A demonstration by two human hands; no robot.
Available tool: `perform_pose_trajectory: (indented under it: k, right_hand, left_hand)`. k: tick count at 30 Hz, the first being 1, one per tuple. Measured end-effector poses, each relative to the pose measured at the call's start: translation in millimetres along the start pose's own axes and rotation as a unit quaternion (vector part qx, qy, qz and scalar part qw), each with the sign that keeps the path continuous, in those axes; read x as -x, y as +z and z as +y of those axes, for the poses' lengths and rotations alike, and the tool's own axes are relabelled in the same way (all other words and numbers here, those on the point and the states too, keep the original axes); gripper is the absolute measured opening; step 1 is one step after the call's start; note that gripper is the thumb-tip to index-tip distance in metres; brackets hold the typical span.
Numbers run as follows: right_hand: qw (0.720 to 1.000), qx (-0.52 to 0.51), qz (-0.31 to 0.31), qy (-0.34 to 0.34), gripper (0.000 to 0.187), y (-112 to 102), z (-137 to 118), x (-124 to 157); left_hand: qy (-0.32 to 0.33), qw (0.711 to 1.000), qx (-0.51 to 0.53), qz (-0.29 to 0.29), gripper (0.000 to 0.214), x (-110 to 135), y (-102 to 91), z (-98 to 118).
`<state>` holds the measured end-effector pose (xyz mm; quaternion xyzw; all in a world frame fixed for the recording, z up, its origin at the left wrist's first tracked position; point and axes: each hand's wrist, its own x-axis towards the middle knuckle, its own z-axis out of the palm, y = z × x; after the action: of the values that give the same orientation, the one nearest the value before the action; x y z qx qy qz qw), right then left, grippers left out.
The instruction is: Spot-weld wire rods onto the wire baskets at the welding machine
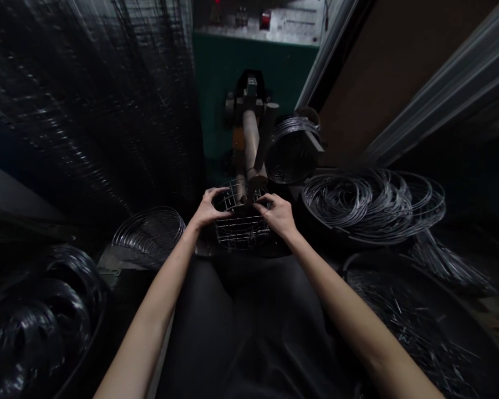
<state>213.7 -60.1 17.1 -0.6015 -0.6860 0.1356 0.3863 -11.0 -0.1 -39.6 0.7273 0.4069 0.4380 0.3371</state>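
At the far left lie shiny wire coils (33, 327), then a stack of wire rings (147, 230). The left grip (208, 209) is half open, thumb and fingers curved about the edge of the wire basket (241, 231), which sits between both hands at the lower end of a grey rod (251, 136). The step in hand looks like lining the basket up there; the next move calls for a steady hold, fingertips clear of the rod's end. The right grip (278, 215) is nearly closed on the basket's other side; whether it also pinches something loose, I cannot tell. Further right lie looped wire bundles (357, 205) and loose wire pieces (403, 327)
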Motion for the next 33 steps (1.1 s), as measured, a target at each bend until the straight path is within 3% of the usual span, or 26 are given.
perform_pose_trajectory:
  k: [3,5,8,10,14,17,19,22,25,28,30,33]
  right_hand:
    - [1.000,-0.002,-0.010,0.006,0.013,-7,-1,3]
    - [1.000,-0.022,-0.006,0.011,0.019,-21,-4,12]
    - [0.996,-0.077,-0.027,0.045,0.039,-51,-4,37]
    - [0.990,-0.093,-0.059,0.083,0.048,-68,2,60]
    - [0.977,-0.043,-0.169,0.124,0.046,-77,38,121]
    - [0.953,0.003,-0.278,0.117,0.039,-70,76,163]
    - [0.946,0.008,-0.301,0.118,0.037,-68,91,176]
    - [0.963,-0.028,-0.241,0.120,0.038,-75,74,167]
    - [0.968,-0.100,-0.201,0.111,0.047,-83,22,131]
    - [0.927,-0.172,-0.312,0.115,0.039,-77,-24,90]
    - [0.904,-0.165,-0.377,0.116,0.028,-64,-35,71]
    - [0.944,-0.039,-0.324,0.054,0.021,-45,-33,61]
  left_hand:
    - [0.008,1.000,-0.010,-0.003,0.080,3,-2.4,-4]
    - [0.011,1.000,-0.026,-0.008,0.100,11,-4.8,-11]
    - [-0.010,0.999,-0.023,-0.037,0.129,31,-6.2,-29]
    - [-0.033,0.998,0.014,-0.054,0.134,43,-3.0,-43]
    - [-0.075,0.990,0.116,-0.009,0.137,50,10.3,-58]
    - [-0.101,0.981,0.156,0.058,0.136,52,13.5,-55]
    - [-0.099,0.980,0.152,0.079,0.135,60,8.4,-47]
    - [-0.041,0.990,0.120,0.056,0.129,79,-3.9,-23]
    - [0.037,0.999,0.038,-0.012,0.115,92,-8.5,13]
    - [0.074,0.989,-0.087,-0.093,0.096,90,0.1,45]
    - [0.089,0.976,-0.156,-0.125,0.085,84,9.1,58]
    - [0.112,0.961,-0.217,-0.129,0.080,76,18.6,66]
